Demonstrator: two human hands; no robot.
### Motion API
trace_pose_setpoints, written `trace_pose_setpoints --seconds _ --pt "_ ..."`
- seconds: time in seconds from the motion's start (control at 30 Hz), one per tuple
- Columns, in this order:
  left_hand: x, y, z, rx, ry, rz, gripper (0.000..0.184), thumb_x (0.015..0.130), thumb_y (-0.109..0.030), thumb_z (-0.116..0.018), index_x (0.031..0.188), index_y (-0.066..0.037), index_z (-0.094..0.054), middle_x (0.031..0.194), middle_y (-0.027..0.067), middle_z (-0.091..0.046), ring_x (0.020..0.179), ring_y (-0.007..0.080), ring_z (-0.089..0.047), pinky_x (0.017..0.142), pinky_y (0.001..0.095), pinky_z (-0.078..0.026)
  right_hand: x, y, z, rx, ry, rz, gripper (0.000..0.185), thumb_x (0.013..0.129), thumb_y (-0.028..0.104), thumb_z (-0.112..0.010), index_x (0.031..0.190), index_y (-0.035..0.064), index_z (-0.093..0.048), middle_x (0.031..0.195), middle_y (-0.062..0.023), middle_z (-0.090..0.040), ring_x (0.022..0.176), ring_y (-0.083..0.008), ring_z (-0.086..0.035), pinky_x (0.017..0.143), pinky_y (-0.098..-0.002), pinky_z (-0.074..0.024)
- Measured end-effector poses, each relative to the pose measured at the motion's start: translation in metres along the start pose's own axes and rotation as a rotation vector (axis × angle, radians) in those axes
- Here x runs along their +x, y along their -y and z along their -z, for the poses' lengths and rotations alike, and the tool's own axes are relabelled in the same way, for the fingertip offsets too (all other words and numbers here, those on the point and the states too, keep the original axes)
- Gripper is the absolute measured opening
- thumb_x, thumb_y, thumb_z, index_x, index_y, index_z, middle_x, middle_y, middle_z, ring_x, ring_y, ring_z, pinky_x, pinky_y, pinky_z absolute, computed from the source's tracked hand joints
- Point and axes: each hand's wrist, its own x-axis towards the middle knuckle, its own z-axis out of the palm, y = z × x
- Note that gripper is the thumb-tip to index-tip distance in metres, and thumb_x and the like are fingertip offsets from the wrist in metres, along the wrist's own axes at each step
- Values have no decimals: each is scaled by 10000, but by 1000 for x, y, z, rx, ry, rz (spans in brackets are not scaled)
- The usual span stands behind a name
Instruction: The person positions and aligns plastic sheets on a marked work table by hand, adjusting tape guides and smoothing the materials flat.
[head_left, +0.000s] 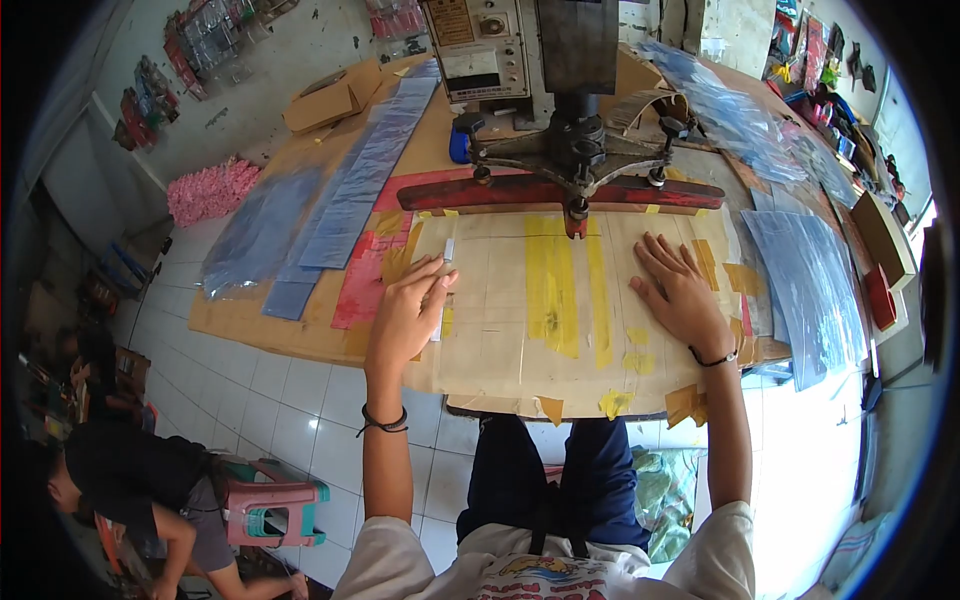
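My left hand [408, 312] is at the left side of a tan work sheet [490, 350], fingers drawn together with the thumb. A narrow white strip [448, 250] runs under those fingers, its ends showing above and below them. Flat on the sheet's right side lies my right hand [680, 295], fingers spread, holding nothing. Between the hands, yellow tape bands [552, 290] cross the sheet, which carries faint ruled lines. Just beyond the sheet hangs a long red-and-dark press bar [480, 191] on a black metal bracket [577, 150].
A control box [485, 50] stands behind the bar. Bluish clear plastic sheets lie left [370, 165] and right [805, 285] on the wooden table [270, 325]. An open carton [335, 97] sits at back left. Another person [140, 480] bends beside stacked stools [270, 505] at lower left.
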Motion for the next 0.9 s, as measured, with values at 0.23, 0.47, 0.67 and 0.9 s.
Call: trace_pose_setpoints --seconds 0.23,0.47,0.67,0.9 --pt "-1 -3 1 -45 -7 29 305 1037 -202 -534 1174 -32 -747 1318 239 -651 1294 376 -589 1065 406 -481 1 2 3 -2 12 -3 542 1016 370 -556 1453 49 -542 1564 -176 -447 1489 -345 -354 1255 -492 -210" --pt "-3 4 -2 -14 -4 -19 290 1033 -174 -546 1159 -4 -744 1309 235 -658 1275 362 -608 1048 394 -494 -1 0 1 -11 -38 23 513 1011 338 -556 1422 30 -565 1535 -207 -474 1464 -357 -393 1233 -493 -255" --pt "-1 4 1 -51 -37 -42 255 1019 -111 -554 1165 24 -715 1251 204 -695 1187 338 -663 987 383 -529 -5 4 0 70 -185 74 301 962 197 -616 1210 53 -709 1359 -176 -639 1299 -361 -560 1125 -475 -410" --pt "-3 15 2 -112 -51 -10 235 995 -46 -557 1170 -8 -710 1246 162 -708 1097 286 -707 926 348 -551 -4 6 3 143 -211 99 221 933 130 -631 1093 40 -754 1261 -150 -698 1201 -338 -627 1028 -438 -491"
